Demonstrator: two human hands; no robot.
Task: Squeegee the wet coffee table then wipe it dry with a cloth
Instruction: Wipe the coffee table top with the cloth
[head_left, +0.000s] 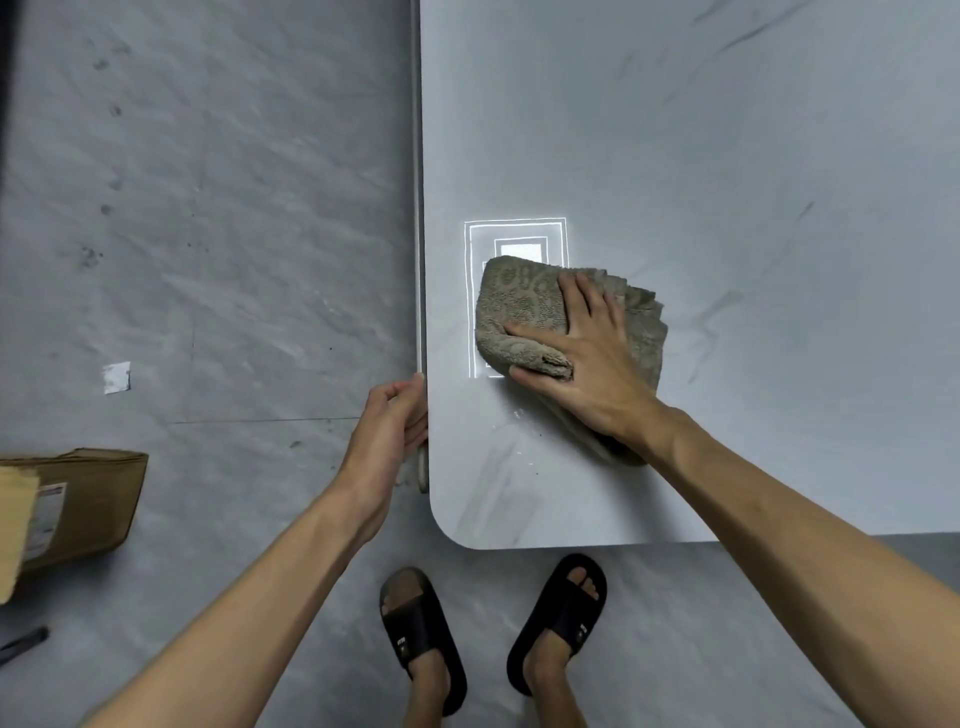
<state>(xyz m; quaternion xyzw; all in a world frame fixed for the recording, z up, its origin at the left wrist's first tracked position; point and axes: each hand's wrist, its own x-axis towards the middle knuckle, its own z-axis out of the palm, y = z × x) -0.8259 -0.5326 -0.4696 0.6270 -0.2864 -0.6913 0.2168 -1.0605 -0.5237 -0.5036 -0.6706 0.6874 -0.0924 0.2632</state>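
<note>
Cloth pressed down near the coffee table's (727, 156) near-left corner, as I see it from here.
The cardboard box (88, 504) has a label I can't read. The left hand (389, 431) curls round the table's left edge. The folded cloth (519, 312) lies on the tabletop, its long axis slanting from near-right to far-left. The right hand (587, 358) presses it with straight, spread fingers.

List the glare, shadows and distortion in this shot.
Head view: a light mirrors as nested bright rectangles on the glossy coffee table, partly hidden by the towel; wet streaks glint near its corner; the wide-angle lens stretches the forearms; shadows are soft.
</note>
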